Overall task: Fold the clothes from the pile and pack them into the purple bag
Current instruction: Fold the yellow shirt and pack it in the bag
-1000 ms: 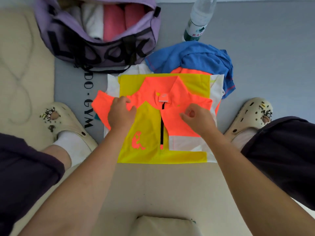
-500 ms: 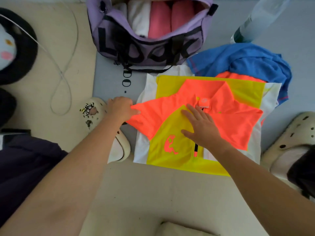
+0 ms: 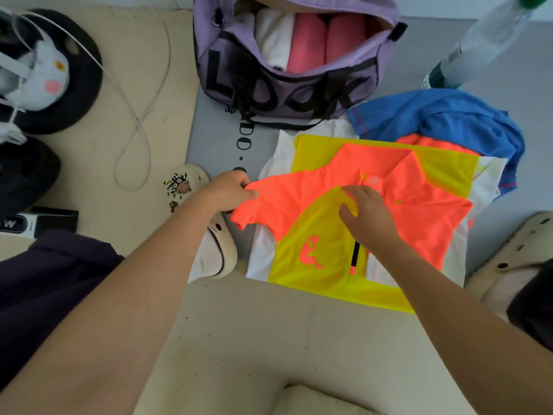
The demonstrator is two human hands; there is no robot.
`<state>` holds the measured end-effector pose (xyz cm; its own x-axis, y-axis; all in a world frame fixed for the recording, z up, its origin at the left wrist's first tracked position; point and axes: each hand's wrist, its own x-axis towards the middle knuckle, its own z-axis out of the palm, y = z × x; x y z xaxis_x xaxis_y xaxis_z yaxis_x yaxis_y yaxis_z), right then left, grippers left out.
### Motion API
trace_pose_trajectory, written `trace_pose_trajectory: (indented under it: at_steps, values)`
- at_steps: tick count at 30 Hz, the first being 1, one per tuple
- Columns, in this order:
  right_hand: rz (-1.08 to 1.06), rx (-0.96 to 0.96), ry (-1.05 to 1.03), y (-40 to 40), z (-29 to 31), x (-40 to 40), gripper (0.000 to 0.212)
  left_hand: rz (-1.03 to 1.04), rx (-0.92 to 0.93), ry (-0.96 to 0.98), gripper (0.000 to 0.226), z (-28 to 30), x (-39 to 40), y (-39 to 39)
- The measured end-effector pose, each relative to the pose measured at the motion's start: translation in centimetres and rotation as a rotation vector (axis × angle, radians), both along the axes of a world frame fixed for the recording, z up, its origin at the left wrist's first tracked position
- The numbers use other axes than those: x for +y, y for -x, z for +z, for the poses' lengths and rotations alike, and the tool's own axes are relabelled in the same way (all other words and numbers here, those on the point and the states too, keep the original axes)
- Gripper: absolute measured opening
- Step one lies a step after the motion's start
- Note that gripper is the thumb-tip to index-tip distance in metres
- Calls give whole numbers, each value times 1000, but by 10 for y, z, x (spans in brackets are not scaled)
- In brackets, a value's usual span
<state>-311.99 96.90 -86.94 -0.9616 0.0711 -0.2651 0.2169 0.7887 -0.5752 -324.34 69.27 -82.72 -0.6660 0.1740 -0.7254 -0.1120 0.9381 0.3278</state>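
Grey mat (image 3: pixel 215 139) under me carries the neon orange and yellow jersey (image 3: pixel 344 235), just before the open purple bag (image 3: pixel 287 85); my left hand (image 3: pixel 229 191) pinches its orange sleeve (image 3: pixel 263 205), my right hand (image 3: pixel 366 217) presses on the chest, fingers bent

A home floor is shown, likely a bedroom or living room. Beyond the fingers (image 3: pixel 348 191), a gray mat (image 3: pixel 215 139) is laid over beige flooring (image 3: pixel 239 339). Plush slippers (image 3: pixel 45 73) and a white cable (image 3: pixel 140 121) are seen far left of the fingers, and clogs (image 3: pixel 209 247) are worn indoors.
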Motion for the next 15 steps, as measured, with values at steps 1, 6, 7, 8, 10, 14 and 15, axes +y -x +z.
trace_pose_trajectory:
  at_steps: [1, 6, 7, 8, 10, 14, 15]
  values:
    - [-75, 46, 32, 0, 4, -4, 33, -14, -41, -11, 21, 7, 10, -2]
    - [-567, -421, 788, 0, 22, -31, 37, 363, -670, -526, 31, 28, 63, -27]
    - [-627, -490, 872, -1, 22, -33, 44, 388, -713, -571, 38, 26, 68, -29]
    - [-663, -528, 899, -4, 19, -33, 48, 428, -683, -589, 43, 23, 71, -31]
    - [-697, -545, 855, -9, 11, -30, 47, 538, -437, -520, 38, 11, 73, -34]
    - [-738, -505, 717, -15, -4, -27, 21, 280, 4, -278, 31, -23, 62, -55]
    - [-719, -504, 676, -14, -5, -26, 18, 191, 10, -262, 39, -28, 60, -63]
